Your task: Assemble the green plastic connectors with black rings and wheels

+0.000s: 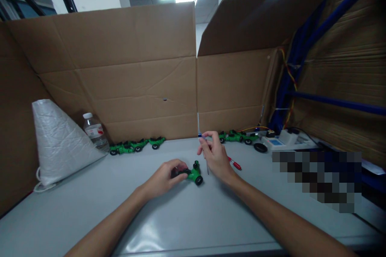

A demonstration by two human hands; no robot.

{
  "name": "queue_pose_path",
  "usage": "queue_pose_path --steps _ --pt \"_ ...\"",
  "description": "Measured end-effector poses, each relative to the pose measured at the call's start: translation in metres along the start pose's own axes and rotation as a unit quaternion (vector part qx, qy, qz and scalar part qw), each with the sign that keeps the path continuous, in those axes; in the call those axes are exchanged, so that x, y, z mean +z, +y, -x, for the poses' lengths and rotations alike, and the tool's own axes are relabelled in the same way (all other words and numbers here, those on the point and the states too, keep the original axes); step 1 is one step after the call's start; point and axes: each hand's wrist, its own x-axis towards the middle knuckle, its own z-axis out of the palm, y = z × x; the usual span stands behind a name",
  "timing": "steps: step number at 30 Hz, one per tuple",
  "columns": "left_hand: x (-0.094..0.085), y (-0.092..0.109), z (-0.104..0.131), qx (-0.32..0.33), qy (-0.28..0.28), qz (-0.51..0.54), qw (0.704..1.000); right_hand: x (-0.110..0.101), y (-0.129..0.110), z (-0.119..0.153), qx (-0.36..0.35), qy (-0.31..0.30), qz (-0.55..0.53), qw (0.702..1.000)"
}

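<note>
One green toy car point(194, 176), left hand point(163, 177) pinched on it; right hand point(217, 158), just right of it, fingers closed on a thin tool point(200, 135). Wheels could roll, tool slips imo.

A green toy vehicle point(193, 174), black-wheeled and partly covered, sits at six o'clock in the view; a slim, blue-banded tool point(200, 135), mid-length hidden, runs roughly twelve-to-six at its one o'clock.

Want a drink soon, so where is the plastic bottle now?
In the head view, the plastic bottle is at the back left of the table, before the cardboard wall, between the silvery bag and the left row of green toys.
</note>
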Motion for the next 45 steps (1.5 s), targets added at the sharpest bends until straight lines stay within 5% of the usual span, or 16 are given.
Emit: queue_pose_path --steps 8,25,45 --pt "0.013 0.009 -0.002 0.004 -0.015 0.035 0.999 0.014 -0.013 0.020 -0.040 -0.054 -0.069 0.995" --pt "0.017 0.010 -0.004 0.038 -0.015 0.038 0.998 0.014 -0.021 0.029 -0.136 -0.098 0.019 0.986" --pt "0.017 0.014 -0.006 0.052 -0.026 0.063 0.996 0.019 -0.030 0.019 0.010 -0.124 -0.134 0.983"
